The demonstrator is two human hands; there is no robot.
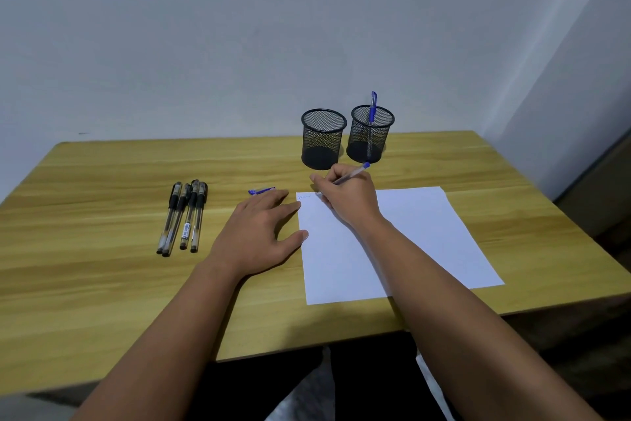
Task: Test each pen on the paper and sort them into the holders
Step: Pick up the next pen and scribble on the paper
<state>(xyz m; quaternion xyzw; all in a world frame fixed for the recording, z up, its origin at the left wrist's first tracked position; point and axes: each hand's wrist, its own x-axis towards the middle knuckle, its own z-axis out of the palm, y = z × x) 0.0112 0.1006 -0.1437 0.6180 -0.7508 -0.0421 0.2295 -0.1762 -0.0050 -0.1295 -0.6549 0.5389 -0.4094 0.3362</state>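
My right hand (346, 195) grips a blue pen (355, 173), its tip on the top left corner of the white paper (409, 236), beside a small blue scribble (305, 196). My left hand (259, 233) lies flat on the table, fingers spread, thumb and fingertips touching the paper's left edge. A blue pen cap (261, 190) lies just beyond its fingertips. Several black pens (184, 216) lie side by side to the left. Two black mesh holders stand at the back: the left holder (322, 139) looks empty, the right holder (370, 134) has one capped blue pen (373, 106) standing in it.
The wooden table (102, 267) meets a grey wall at the back. Its right edge runs close to the paper and drops off to a dark floor. The front edge is near my forearms.
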